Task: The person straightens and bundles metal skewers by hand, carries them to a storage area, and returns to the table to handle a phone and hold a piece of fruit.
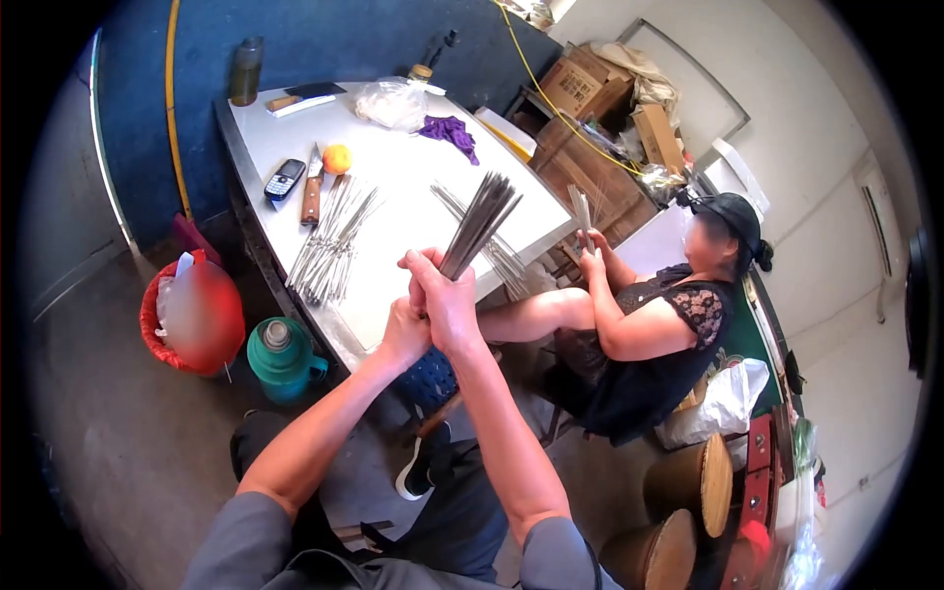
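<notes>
In front of my chest I hold a bundle of thin grey skewer-like sticks, tilted up and to the right, with their upper ends fanned slightly apart. My right hand is closed around the lower part of the bundle. Just below and touching it, my left hand is closed at the bundle's bottom end, which the fingers hide. On the white table, a loose pile of similar sticks lies to the left. More sticks lie behind my right hand, crossing the table's near right edge.
A knife, phone, orange fruit, purple cloth and plastic bag lie on the table. A seated person at right holds similar sticks. A green thermos and red-lined bin stand left.
</notes>
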Tool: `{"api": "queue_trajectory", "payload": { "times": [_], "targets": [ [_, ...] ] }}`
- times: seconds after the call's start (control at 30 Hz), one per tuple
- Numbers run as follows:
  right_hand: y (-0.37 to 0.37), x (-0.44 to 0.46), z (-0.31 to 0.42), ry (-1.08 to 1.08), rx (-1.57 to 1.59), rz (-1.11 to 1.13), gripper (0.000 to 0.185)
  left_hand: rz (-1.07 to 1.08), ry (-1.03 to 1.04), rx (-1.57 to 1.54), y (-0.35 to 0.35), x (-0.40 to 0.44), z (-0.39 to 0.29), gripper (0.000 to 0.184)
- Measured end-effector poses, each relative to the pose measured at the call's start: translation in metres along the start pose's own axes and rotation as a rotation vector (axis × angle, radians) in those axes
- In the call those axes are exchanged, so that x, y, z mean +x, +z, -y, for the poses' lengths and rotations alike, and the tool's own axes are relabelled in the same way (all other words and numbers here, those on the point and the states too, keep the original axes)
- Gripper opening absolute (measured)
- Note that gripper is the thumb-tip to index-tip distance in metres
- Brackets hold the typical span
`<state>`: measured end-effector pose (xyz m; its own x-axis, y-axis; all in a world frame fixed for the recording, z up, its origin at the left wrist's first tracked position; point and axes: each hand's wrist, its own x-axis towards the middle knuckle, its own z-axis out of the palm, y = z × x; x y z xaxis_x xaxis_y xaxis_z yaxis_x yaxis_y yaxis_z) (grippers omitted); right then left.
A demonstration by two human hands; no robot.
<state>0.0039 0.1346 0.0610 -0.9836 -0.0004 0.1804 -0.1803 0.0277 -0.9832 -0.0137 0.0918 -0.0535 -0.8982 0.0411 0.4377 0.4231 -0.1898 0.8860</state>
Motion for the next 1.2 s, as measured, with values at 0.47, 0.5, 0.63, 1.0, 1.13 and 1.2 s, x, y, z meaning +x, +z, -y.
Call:
{"api": "queue_trajectory", "payload": {
  "times": [0.47,0.5,0.63,1.0,1.13,1.2],
  "targets": [
    [-0.023,-0.075,-0.001,-0.086,-0.033,-0.178,0.01,0.047,0.045,0.006,0.039,-0.045,-0.021,0.015],
    [-0.024,-0.077,-0.003,-0.076,-0.026,-0.187,0.01,0.05,0.047,0.005,0.04,-0.048,-0.022,0.016],
    [-0.029,-0.084,-0.002,-0.021,0.008,-0.222,0.01,0.048,0.08,-0.014,0.045,-0.064,-0.028,0.018],
    [-0.069,-0.089,-0.025,0.173,0.262,-0.312,0.024,0.472,-0.989,-0.44,0.037,-0.092,-0.058,0.026],
    [-0.078,-0.089,-0.029,0.168,0.323,-0.286,0.023,0.579,-1.013,-0.499,0.032,-0.095,-0.053,0.019],
    [-0.078,-0.088,-0.03,0.165,0.349,-0.281,0.023,0.54,-1.006,-0.607,0.029,-0.095,-0.053,0.017]
  ]
}}
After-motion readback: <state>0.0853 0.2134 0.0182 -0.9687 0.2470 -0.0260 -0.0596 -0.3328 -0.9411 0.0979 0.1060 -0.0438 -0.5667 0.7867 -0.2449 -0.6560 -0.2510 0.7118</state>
